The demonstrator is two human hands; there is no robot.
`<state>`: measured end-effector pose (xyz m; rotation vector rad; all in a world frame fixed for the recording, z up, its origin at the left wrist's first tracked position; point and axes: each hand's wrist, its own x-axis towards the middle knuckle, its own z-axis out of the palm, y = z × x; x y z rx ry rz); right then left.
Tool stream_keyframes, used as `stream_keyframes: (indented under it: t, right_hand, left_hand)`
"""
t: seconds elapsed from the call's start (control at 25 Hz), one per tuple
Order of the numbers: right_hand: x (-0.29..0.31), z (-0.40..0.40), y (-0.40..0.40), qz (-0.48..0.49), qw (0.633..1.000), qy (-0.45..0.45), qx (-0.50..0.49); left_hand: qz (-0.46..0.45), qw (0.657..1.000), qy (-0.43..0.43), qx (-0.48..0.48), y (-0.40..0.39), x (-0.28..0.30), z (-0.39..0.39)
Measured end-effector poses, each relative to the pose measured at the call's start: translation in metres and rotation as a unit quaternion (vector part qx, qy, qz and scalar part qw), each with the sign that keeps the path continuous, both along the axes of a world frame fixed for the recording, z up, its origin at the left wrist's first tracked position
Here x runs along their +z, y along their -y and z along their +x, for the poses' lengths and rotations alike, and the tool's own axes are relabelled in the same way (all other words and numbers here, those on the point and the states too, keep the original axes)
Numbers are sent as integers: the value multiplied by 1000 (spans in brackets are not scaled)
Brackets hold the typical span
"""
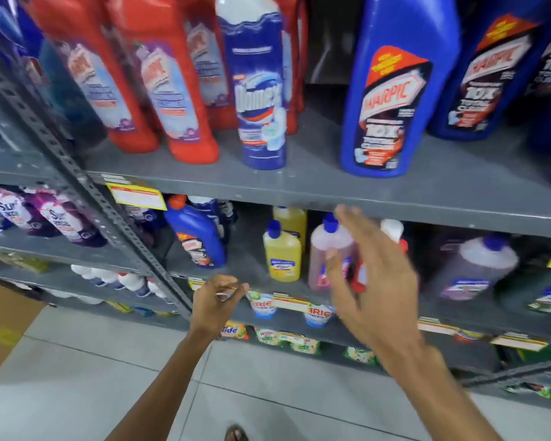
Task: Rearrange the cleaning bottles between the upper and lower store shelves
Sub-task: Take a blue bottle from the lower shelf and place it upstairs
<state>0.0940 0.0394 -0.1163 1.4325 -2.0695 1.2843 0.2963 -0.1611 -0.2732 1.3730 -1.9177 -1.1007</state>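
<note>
From the head camera, much is blurring: the labels on the red bottles (185,100) are unreadable, and their tops are being cut off by the frame edge, as is the big blue bottle (392,90) on the upper shelf (315,183). Your right hand (372,281) is smearing with motion, fingers spread and holding nothing, and it is covering part of the pink bottle (328,253) and a red one behind it on the lower shelf (245,265). Your left hand (218,300) is curling loosely closed at that shelf's front edge, empty as far as you can tell. Beside the pink bottle, a yellow bottle (282,256) of translucent plastic is standing upright, blue-capped. The shelves are looking like dull grey metal.
</note>
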Motion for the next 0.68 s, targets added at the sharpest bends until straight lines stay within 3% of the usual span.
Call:
stream_keyframes:
  t: [0.12, 0.28, 0.68]
  right_hand:
    - [-47, 75, 54, 75, 994, 19, 76]
    - [-109, 125, 111, 153, 981, 93, 73]
    - [-253, 124, 225, 293, 949, 116, -6]
  left_hand:
    - [9, 1000, 11, 14, 53, -2, 50]
    - [51, 998, -34, 25, 105, -5, 87]
    - [32, 991, -59, -114, 197, -31, 60]
